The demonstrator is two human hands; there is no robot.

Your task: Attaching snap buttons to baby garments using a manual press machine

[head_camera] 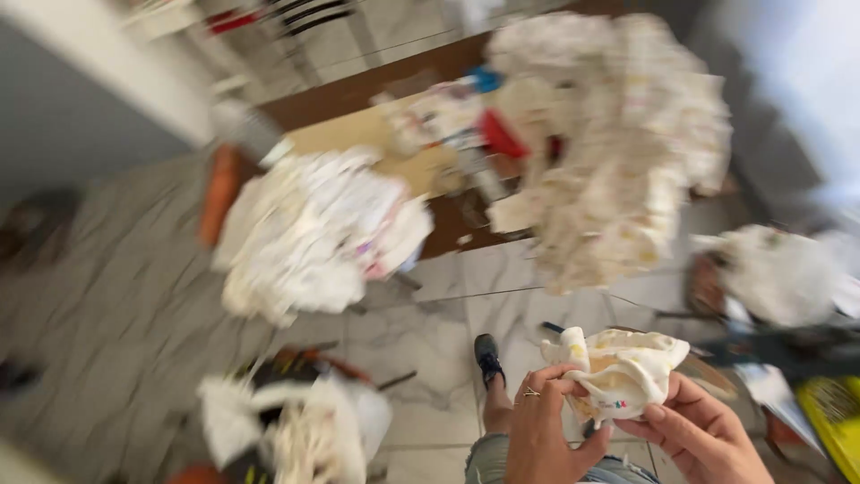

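Both hands are working at the bottom edge, blurred frame. Left hand (542,430), ring on one finger, is pinching the near-left edge of a small cream cloth piece (623,369) between thumb and fingers. Right hand (703,439) is gripping the same cloth from the right and underneath, thumb pressing on top. Cloth is sitting bunched between the two hands, above the person's knee.

Just beyond, a dark shoe (488,357) is resting on the marble floor (421,332). Left of it a basket of white cloth (291,417) is standing. To the right a yellow object (835,421) is showing, and another white bundle (778,273). Farther off, a big white cloth pile (313,229) is lying on a brown table (448,220), a tall cream heap (609,143) beside it.
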